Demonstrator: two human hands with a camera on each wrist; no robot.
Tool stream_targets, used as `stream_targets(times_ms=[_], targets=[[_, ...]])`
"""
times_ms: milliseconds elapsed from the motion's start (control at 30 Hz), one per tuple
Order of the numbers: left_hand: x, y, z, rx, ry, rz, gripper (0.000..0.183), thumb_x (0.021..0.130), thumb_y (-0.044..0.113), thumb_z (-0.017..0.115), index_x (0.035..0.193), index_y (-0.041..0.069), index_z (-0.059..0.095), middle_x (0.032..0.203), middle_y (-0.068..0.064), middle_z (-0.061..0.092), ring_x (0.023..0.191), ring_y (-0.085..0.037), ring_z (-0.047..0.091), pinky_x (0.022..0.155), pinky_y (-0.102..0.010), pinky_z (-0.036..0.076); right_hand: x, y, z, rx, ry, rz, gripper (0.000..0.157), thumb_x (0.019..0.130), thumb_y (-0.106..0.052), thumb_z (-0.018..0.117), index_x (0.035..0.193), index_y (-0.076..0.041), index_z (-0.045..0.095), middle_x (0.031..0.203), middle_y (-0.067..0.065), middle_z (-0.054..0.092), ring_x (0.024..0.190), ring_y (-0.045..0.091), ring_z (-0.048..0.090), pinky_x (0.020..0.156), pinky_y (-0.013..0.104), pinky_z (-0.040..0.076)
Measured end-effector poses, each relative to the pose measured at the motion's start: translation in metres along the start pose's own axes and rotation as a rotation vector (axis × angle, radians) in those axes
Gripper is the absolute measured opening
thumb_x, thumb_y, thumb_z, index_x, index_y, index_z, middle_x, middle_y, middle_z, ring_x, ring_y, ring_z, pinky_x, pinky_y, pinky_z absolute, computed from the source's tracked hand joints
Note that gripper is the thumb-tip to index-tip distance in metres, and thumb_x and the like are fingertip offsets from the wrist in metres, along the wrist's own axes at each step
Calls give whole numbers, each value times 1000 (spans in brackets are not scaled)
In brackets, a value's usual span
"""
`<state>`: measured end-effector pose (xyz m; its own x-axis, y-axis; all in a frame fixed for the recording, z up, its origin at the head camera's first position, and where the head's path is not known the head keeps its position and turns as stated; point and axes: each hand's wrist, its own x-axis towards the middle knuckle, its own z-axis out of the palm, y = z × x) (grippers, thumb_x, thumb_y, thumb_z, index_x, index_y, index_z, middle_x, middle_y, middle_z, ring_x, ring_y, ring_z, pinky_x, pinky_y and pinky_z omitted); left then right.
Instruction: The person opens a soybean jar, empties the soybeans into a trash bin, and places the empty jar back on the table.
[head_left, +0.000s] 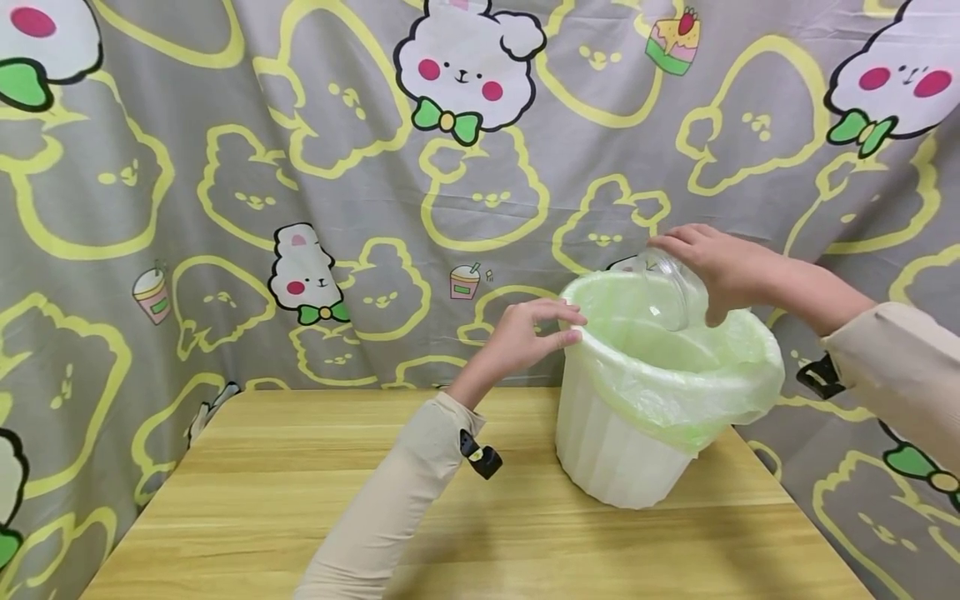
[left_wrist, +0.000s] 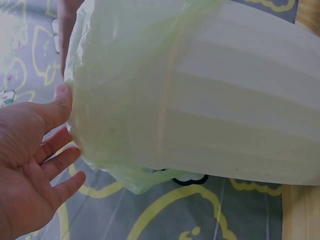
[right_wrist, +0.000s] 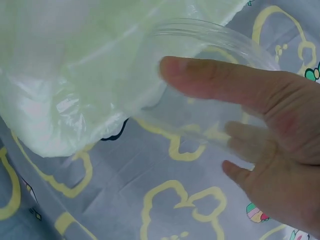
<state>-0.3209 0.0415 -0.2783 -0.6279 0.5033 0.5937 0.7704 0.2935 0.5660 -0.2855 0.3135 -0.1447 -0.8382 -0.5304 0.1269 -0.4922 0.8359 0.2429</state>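
Observation:
A white ribbed trash can [head_left: 618, 442] stands upright on the right part of the table, lined with a pale green plastic bag [head_left: 675, 396] folded over its rim. At the can's left side, my left hand [head_left: 521, 333] holds the bagged rim between thumb and fingers; in the left wrist view the lower fingers stick out free. My right hand [head_left: 723, 267] grips a clear, round plastic container [head_left: 663, 292] above the can's mouth. The container [right_wrist: 200, 40] is tilted, with the thumb across its near side. Nothing shows inside it. The bottom of the can is hidden.
The light wooden table [head_left: 300, 492] runs under the can and my left arm. Right behind it hangs a grey curtain [head_left: 375, 208] with yellow outlines and cartoon rabbits. A black strap [head_left: 480, 454] is on the left sleeve, and another [head_left: 820, 377] by the right cuff.

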Motion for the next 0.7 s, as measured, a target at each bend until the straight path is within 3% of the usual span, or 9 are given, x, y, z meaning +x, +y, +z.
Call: stream_targets(times_ms=[167,300,467,700], targets=[[-2,2,1,-9,1,-5,25,84,34,69,105,22,72,120,7,65,123,-6,50,105,-22,38,-2,-1,3,-4,4,16,123,37,-5,92,142,-4,29,137,21,34,126,41,30,78,52,49],[-2,2,2,-6,8,-4,25,84,34,69,105,22,72,121,6,65,123,-6,50,105,-23,38,-2,-4,3,-10,15,29,125,38,-10,94,143,-4,27,137,22,34,126,41,30,83,54,47],[-4,2,4,-14,29,-4,25,84,33,69,107,22,72,122,8,64,121,-4,51,104,-22,38,-4,-14,0,42,99,39,129,40,-18,95,147,-6,23,137,24,34,125,42,33,89,59,42],[-7,-7,10,-74,81,47,27,84,33,69,109,21,70,123,7,63,124,-6,50,105,-20,37,-11,-32,-5,136,229,89,131,44,-27,95,150,-16,19,141,23,34,126,42,35,90,62,39]])
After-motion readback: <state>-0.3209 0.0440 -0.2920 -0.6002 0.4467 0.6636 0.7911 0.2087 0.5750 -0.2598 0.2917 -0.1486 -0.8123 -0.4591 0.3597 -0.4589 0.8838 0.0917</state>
